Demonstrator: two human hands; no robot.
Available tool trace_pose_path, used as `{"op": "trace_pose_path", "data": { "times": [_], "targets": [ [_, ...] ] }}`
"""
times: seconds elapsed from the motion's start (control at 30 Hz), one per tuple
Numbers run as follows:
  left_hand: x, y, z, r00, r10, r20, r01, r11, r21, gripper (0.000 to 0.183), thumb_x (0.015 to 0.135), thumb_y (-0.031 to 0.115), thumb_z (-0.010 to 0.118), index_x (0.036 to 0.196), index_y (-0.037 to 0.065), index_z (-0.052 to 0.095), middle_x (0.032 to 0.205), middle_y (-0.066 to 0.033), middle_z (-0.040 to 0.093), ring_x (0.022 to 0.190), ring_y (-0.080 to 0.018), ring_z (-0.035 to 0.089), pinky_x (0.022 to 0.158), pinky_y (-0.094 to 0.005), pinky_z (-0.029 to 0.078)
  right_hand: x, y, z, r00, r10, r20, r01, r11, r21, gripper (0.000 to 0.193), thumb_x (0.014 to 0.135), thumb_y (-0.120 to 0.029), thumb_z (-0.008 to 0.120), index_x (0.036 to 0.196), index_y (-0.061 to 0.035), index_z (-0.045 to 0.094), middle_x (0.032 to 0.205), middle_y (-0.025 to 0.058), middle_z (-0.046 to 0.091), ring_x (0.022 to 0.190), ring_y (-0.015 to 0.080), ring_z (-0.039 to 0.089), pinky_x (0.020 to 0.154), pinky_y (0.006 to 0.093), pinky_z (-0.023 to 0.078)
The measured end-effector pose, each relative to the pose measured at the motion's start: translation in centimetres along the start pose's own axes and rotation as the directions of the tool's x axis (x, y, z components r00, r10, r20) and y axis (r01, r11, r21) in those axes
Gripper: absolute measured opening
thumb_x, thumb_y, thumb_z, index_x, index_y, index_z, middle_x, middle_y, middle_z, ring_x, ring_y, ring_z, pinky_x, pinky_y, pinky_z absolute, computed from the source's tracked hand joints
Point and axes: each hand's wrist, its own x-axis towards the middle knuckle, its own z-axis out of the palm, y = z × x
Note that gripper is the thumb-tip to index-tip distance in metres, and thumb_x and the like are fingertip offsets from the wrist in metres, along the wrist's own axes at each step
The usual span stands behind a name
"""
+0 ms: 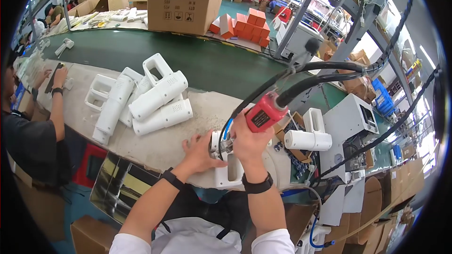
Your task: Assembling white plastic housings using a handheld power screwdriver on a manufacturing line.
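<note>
R hand (253, 142) clamped on red pwr driver (266, 112), L hand (200, 154) splayed against white handled housing (222, 178) on bench (207, 108), below driver. Imo if thick black cable (313, 79) tugs, driver cld slip n scratch it.

On your table (207, 108), the piled housings (160, 95) lie ahead and left of your left hand (198, 154), the belt (202, 61) runs behind them, and beyond it the carton (179, 0) stands left of the boxes (249, 26).
</note>
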Motion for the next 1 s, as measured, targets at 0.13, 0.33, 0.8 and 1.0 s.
{"op": "trace_pose_path", "data": {
  "times": [0.13,0.33,0.8,1.0],
  "targets": [
    [-1.6,1.6,0.6,0.994,0.03,-0.103,-0.036,0.998,-0.056,0.115,0.06,0.053,0.079,0.146,0.004,0.021,0.142,-0.0197,0.034,0.134,-0.0337,0.028,0.105,-0.0604,0.014,-0.4,1.0,-0.1,0.999,-0.008,0.048,0.01,0.999,-0.044,0.006,0.082,0.003,0.06,0.08,0.0001,0.055,0.06,0.0025,0.055,0.047,0.0099,0.052,0.044,0.0228,0.04],
    [-1.1,1.0,3.1,0.945,0.04,-0.325,0.008,0.99,0.144,0.106,0.066,0.048,0.076,0.146,0.005,0.022,0.143,-0.0181,0.031,0.134,-0.0362,0.027,0.103,-0.0666,0.017,0.8,-3.8,-1.0,0.993,-0.108,-0.049,0.111,0.993,0.049,0.003,0.083,0.001,0.058,0.083,0.0006,0.055,0.059,0.0034,0.054,0.047,0.0098,0.052,0.044,0.0224,0.04],
    [2.5,0.7,0.9,0.949,-0.01,-0.314,0.048,0.992,0.113,0.1,0.068,0.044,0.077,0.146,0.011,0.024,0.145,-0.0181,0.027,0.136,-0.0352,0.025,0.104,-0.0675,0.018,-0.8,-1.3,-4.5,0.993,-0.035,-0.114,0.035,0.999,-0.006,0.01,0.084,0.002,0.057,0.093,0.0017,0.051,0.063,0.007,0.056,0.044,0.0108,0.051,0.043,0.023,0.04],
    [2.4,1.2,0.8,0.947,-0.013,-0.321,0.048,0.994,0.1,0.096,0.068,0.042,0.077,0.145,0.013,0.028,0.144,-0.0181,0.029,0.135,-0.0363,0.027,0.103,-0.0673,0.019,-1.0,-0.2,-4.3,0.996,-0.083,0.033,0.086,0.991,-0.104,0.009,0.083,0.004,0.056,0.09,0.0009,0.051,0.063,0.0067,0.055,0.046,0.012,0.052,0.043,0.0239,0.041]
  ]
}}
